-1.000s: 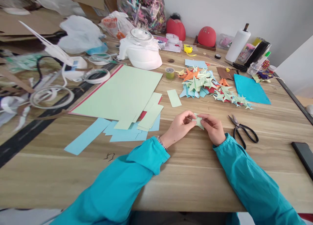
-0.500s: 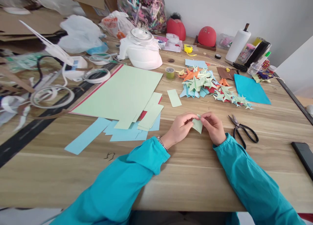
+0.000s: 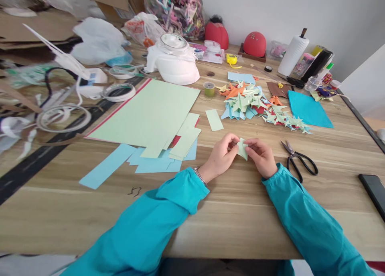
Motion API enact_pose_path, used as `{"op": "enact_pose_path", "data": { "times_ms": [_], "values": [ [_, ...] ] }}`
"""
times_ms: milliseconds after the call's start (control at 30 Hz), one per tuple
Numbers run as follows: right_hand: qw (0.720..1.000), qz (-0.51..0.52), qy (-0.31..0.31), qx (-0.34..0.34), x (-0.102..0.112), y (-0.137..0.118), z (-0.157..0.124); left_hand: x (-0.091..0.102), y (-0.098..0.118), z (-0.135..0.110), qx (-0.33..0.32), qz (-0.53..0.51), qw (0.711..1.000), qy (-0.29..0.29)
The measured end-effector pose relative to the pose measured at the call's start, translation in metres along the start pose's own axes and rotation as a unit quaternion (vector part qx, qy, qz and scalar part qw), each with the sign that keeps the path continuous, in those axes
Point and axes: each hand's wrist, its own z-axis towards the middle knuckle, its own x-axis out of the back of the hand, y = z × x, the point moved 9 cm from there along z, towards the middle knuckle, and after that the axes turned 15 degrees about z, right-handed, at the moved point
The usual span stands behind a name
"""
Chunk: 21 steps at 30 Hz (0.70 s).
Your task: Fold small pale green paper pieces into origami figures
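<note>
We see a small, folded piece of pale green paper (image 3: 242, 149) near the middle of the wood-grained table (image 3: 234, 224), between two bare hands. The left hand (image 3: 221, 155) pinches its left side between thumb and fingers; the right hand (image 3: 262, 156) grips its right side the same way. The fingertips cover its edges, so we cannot tell how each crease runs. In our judgement, uneven pressure from the two thumbs could set a fold crooked, and a hard pull outward could tear so small a piece.

Just beyond, to the left, lies a loose pale green paper rectangle (image 3: 214, 120); a forward sweep of the left hand could push it out of line. To the right sit metal scissors with black looped handles (image 3: 296, 160), blades parted and pointing far; we think the right hand could meet those tips if it reached outward carelessly.

Farther off, a heap of pointed green, blue and orange paper shapes (image 3: 240, 103) lies loose, and a knock could bend their points. On the left, overlapping pale green paper strips (image 3: 187, 142) rest over light blue paper strips (image 3: 105, 166), where a dragging teal sleeve (image 3: 180, 196) could scatter them.
</note>
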Motion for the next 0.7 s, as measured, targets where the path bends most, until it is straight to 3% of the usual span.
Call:
{"op": "enact_pose_path", "data": {
  "times_ms": [367, 567, 700],
  "values": [
    [0.999, 0.03, 0.025, -0.011, 0.005, 0.005, 0.0, 0.0, 0.002, -0.001, -0.019, 0.038, 0.999, -0.001],
    [0.999, 0.048, -0.008, 0.017, 0.0, -0.003, -0.001, -0.002, 0.008, -0.001, -0.045, 0.054, 0.997, -0.014],
    [0.999, 0.043, -0.02, 0.002, -0.002, -0.003, -0.001, 0.001, 0.012, -0.001, -0.06, 0.044, 0.997, 0.002]
  ]
}}
